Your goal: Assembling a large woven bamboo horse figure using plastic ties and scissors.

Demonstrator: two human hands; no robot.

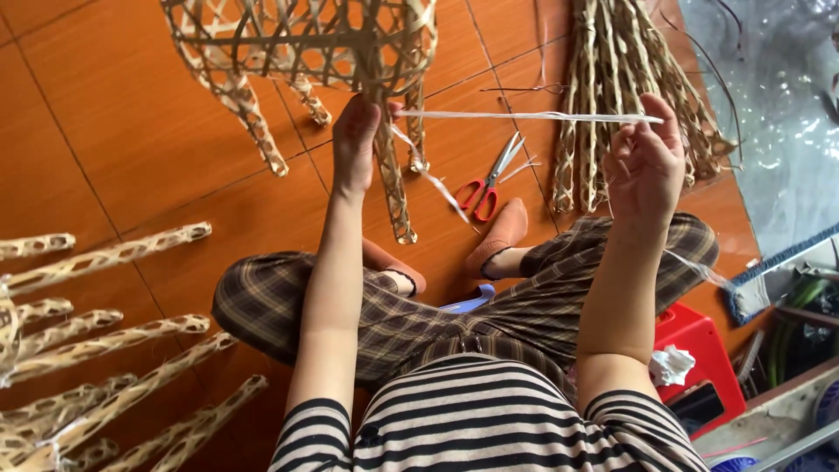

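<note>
Landmark: the woven bamboo frame [297, 44], an open lattice body with legs hanging down, at the top of the view.
Cut off: the frame's upper part runs out of view, so its full shape cannot be told.
Left hand [356, 144]: just under the frame, fingers closed together around one of its woven legs [391, 179]; the fingertips are hidden behind the leg.
Right hand [645, 162]: well to the right of the frame, fingers pinched on the end of a pale strip [533, 115].
Strip: stretched taut and level from the frame's leg to the right hand.
Frame legs in view: four, possibly more hidden.
Scissors [489, 183]: one pair, red handles, on the orange tiled floor [131, 131] below and right of the frame.
Woven tubes, left [105, 350]: about ten, partly cut off at the edge.
Woven tubes, right [629, 79]: a bundle, too overlapped to count.
Red stool [699, 341]: one, far lower right of the frame.
</note>
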